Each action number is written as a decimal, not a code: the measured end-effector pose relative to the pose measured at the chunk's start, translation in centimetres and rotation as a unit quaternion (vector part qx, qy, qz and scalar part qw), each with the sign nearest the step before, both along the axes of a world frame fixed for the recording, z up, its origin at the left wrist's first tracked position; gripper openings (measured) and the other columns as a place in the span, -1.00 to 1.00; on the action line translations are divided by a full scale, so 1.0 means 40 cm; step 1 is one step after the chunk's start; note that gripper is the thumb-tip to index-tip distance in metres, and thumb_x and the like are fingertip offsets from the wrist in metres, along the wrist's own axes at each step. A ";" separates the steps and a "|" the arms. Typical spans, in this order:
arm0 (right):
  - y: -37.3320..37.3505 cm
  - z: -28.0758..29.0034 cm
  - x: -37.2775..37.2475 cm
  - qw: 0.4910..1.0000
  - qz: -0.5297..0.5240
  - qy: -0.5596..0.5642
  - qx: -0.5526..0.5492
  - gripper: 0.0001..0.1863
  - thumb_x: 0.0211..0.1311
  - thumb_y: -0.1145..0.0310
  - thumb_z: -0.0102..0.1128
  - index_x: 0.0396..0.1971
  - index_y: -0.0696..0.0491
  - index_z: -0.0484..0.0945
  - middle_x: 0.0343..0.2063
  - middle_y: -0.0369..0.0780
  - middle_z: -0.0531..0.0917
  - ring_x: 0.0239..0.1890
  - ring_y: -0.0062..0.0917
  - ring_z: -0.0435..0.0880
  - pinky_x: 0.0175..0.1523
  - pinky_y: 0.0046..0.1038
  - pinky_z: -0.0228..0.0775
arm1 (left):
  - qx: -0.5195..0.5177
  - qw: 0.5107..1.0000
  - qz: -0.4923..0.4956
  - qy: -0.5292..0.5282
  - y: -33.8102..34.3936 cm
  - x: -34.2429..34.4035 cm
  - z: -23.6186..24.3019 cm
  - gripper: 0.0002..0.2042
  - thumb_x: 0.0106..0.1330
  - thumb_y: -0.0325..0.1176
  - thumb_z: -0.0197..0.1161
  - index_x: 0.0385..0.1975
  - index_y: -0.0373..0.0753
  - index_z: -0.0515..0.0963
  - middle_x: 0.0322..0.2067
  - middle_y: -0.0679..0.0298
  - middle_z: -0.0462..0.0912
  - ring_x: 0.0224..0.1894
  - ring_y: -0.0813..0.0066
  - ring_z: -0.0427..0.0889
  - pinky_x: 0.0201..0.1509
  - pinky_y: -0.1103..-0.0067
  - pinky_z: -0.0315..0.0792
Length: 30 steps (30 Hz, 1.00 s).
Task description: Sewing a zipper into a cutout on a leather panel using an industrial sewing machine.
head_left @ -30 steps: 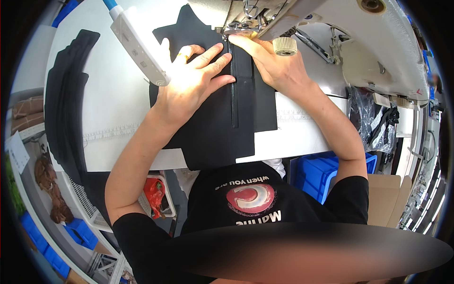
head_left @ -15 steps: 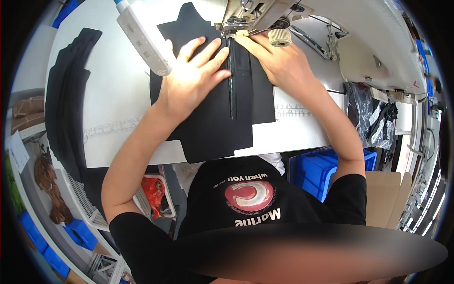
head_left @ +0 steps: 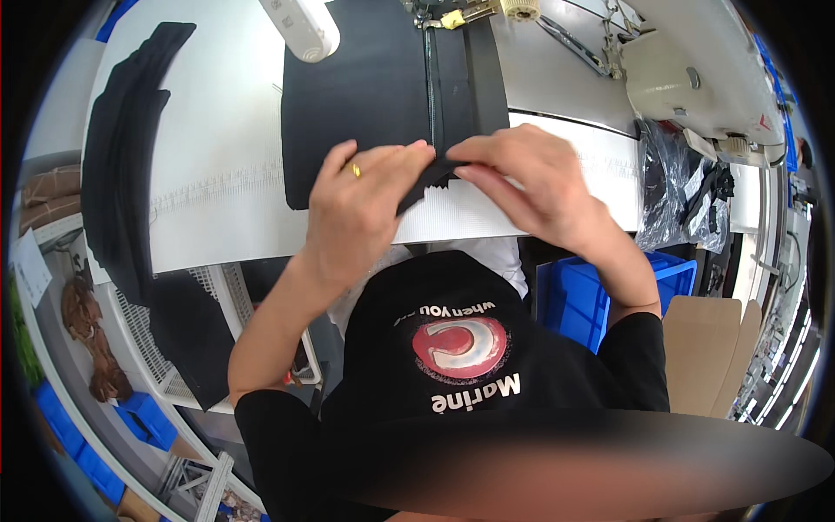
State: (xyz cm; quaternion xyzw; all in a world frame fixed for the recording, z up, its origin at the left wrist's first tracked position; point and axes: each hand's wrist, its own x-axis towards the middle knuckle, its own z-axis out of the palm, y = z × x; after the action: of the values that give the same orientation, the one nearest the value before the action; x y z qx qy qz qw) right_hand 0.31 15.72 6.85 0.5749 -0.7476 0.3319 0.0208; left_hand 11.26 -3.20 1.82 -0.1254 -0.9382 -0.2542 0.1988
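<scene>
While zip (head_left: 432, 96) runs straight | right hand (head_left: 555, 187): thumb, forefinger pinched on cloth (head_left: 348, 96), near edge | left hand (head_left: 357, 200): fingers bent, grip hidden | best handled unstretched

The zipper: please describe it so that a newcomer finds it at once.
Start at the white sewing machine, upper right; just left lies the broad black panel. Down this panel runs the zipper, a thin toothed line, unlike its smooth surroundings.
</scene>
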 end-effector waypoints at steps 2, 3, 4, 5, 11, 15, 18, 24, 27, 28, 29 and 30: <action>0.035 0.079 0.007 1.000 -0.002 0.026 0.002 -0.78 0.00 0.53 0.37 -0.30 0.14 0.61 -0.49 -0.22 0.66 -0.50 -0.42 0.60 -0.40 -0.44 0.38 | 0.021 0.999 0.010 0.024 -0.014 -0.026 0.012 -0.76 0.15 -0.41 0.29 -0.16 -0.21 0.57 -0.33 0.26 0.69 -0.22 0.38 0.67 0.09 0.29 0.36; 0.032 0.087 0.016 1.000 0.003 0.003 -0.004 -0.74 -0.06 0.53 0.36 -0.28 0.17 0.61 -0.46 -0.20 0.66 -0.47 -0.40 0.62 -0.38 -0.46 0.41 | 0.025 1.000 0.006 -0.001 -0.023 -0.039 0.019 -0.80 0.19 -0.41 0.27 -0.19 -0.20 0.57 -0.41 0.25 0.66 -0.28 0.35 0.65 0.09 0.29 0.37; 0.038 0.088 0.024 0.999 0.003 -0.015 0.036 -0.74 -0.06 0.53 0.36 -0.28 0.17 0.61 -0.46 -0.20 0.66 -0.47 -0.40 0.62 -0.38 -0.46 0.41 | 0.034 0.999 0.004 -0.013 -0.032 -0.050 0.025 -0.85 0.22 -0.40 0.26 -0.22 -0.19 0.56 -0.50 0.25 0.64 -0.35 0.32 0.64 0.10 0.28 0.37; 0.034 0.074 0.036 0.997 0.012 0.036 0.067 -0.70 -0.10 0.54 0.32 -0.26 0.19 0.61 -0.40 -0.17 0.65 -0.41 -0.39 0.62 -0.37 -0.47 0.41 | 0.057 0.998 -0.001 0.014 -0.039 -0.066 0.029 -0.91 0.28 -0.36 0.23 -0.31 -0.21 0.54 -0.65 0.19 0.53 -0.49 0.23 0.58 0.04 0.33 0.43; -0.014 -0.077 0.038 0.985 0.049 0.154 0.052 -0.70 -0.08 0.60 0.20 -0.24 0.22 0.60 -0.22 -0.11 0.61 -0.21 -0.30 0.64 -0.18 -0.39 0.53 | 0.114 0.991 0.022 -0.068 -0.059 -0.090 0.052 -0.84 0.30 -0.31 0.23 -0.36 -0.28 0.54 -0.74 0.07 0.41 -0.61 0.13 0.44 -0.42 0.42 0.39; -0.017 -0.046 -0.003 0.995 -0.034 0.066 -0.059 -0.75 -0.05 0.61 0.28 -0.28 0.20 0.55 -0.24 -0.12 0.65 -0.33 -0.32 0.69 -0.33 -0.44 0.56 | 0.111 0.994 0.008 0.023 -0.069 -0.093 0.085 -0.85 0.28 -0.33 0.25 -0.34 -0.28 0.55 -0.74 0.09 0.43 -0.62 0.20 0.44 -0.48 0.43 0.36; -0.018 -0.013 -0.018 0.994 -0.032 0.092 -0.053 -0.73 -0.05 0.61 0.30 -0.27 0.21 0.54 -0.28 -0.16 0.66 -0.35 -0.38 0.69 -0.35 -0.48 0.56 | 0.112 0.992 -0.001 0.064 -0.077 -0.099 0.120 -0.86 0.27 -0.34 0.27 -0.32 -0.27 0.57 -0.72 0.11 0.48 -0.63 0.22 0.46 -0.48 0.44 0.37; -0.011 -0.044 -0.005 0.978 -0.031 0.186 -0.092 -0.78 -0.15 0.58 0.27 -0.39 0.15 0.57 -0.29 -0.19 0.67 -0.24 -0.44 0.70 -0.27 -0.46 0.56 | 0.080 0.997 -0.012 0.013 -0.079 -0.100 0.185 -0.79 0.33 -0.39 0.22 -0.16 -0.41 0.59 -0.56 0.19 0.59 -0.60 0.59 0.43 -0.49 0.64 0.31; -0.002 -0.072 0.009 0.967 -0.020 0.250 -0.043 -0.82 -0.15 0.54 0.23 -0.42 0.14 0.58 -0.29 -0.18 0.67 -0.18 -0.45 0.69 -0.10 -0.39 0.52 | 0.073 0.997 0.003 0.021 -0.068 -0.097 0.201 -0.80 0.31 -0.40 0.23 -0.17 -0.39 0.62 -0.57 0.20 0.61 -0.59 0.61 0.47 -0.48 0.66 0.33; -0.003 -0.082 0.013 0.967 -0.020 0.250 -0.044 -0.82 -0.15 0.54 0.23 -0.42 0.14 0.58 -0.29 -0.18 0.67 -0.18 -0.45 0.69 -0.10 -0.39 0.52 | 0.073 0.997 0.005 0.010 -0.065 -0.098 0.203 -0.80 0.31 -0.40 0.23 -0.17 -0.39 0.62 -0.57 0.20 0.61 -0.59 0.61 0.47 -0.48 0.66 0.33; -0.004 -0.092 0.018 0.970 -0.017 0.238 -0.040 -0.82 -0.14 0.52 0.21 -0.42 0.14 0.58 -0.29 -0.19 0.67 -0.17 -0.45 0.69 -0.03 -0.37 0.50 | 0.074 0.997 -0.005 0.012 -0.062 -0.098 0.206 -0.81 0.30 -0.42 0.24 -0.19 -0.39 0.63 -0.56 0.19 0.62 -0.57 0.60 0.51 -0.47 0.66 0.35; -0.007 -0.103 0.022 0.972 -0.003 0.235 -0.021 -0.82 -0.13 0.51 0.19 -0.42 0.13 0.58 -0.29 -0.20 0.68 -0.16 -0.46 0.69 0.03 -0.35 0.47 | 0.078 0.997 -0.014 0.020 -0.061 -0.099 0.207 -0.82 0.29 -0.43 0.25 -0.21 -0.39 0.63 -0.56 0.18 0.63 -0.55 0.60 0.55 -0.45 0.67 0.37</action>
State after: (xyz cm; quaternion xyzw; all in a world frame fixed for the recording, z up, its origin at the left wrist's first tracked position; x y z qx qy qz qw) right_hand 1.18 15.44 2.74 0.6338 -0.7166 0.2025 0.2092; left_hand 7.29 -5.64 10.10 -0.1280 -0.9095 -0.3266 0.2228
